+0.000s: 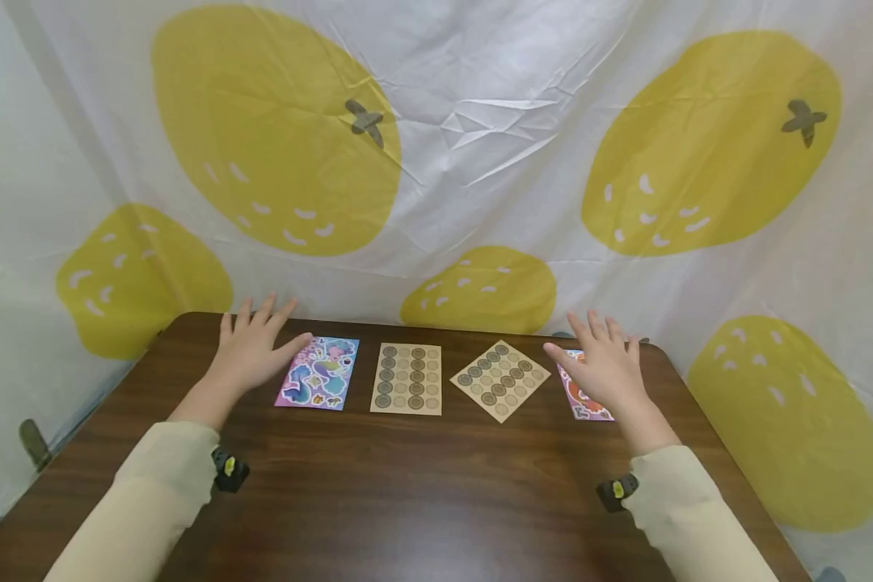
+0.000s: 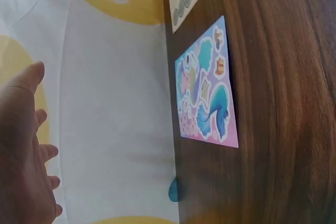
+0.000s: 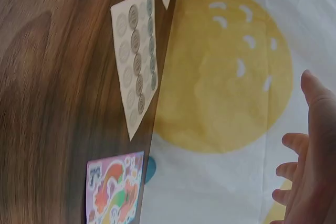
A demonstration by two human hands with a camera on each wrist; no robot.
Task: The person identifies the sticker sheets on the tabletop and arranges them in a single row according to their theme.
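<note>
My left hand (image 1: 250,347) hovers with fingers spread over the left part of the table, holding nothing. Beside its thumb lies a purple-pink mermaid sticker sheet (image 1: 318,373), whose blue tail sticker shows large in the left wrist view. On the right, my right hand (image 1: 604,364) is raised with its fingers apart, also holding nothing. It partly hides a second colourful sticker sheet (image 3: 114,190) with orange and green figures. Between the hands lie two tan sheets of round stickers: one straight (image 1: 406,379), the other turned at an angle (image 1: 500,381).
All the sheets lie in a row toward the back of a dark wood table (image 1: 407,477). Behind it hangs a white curtain (image 1: 480,186) printed with big yellow fruits. Each wrist carries a small black camera, on the left (image 1: 230,470) and on the right (image 1: 617,491).
</note>
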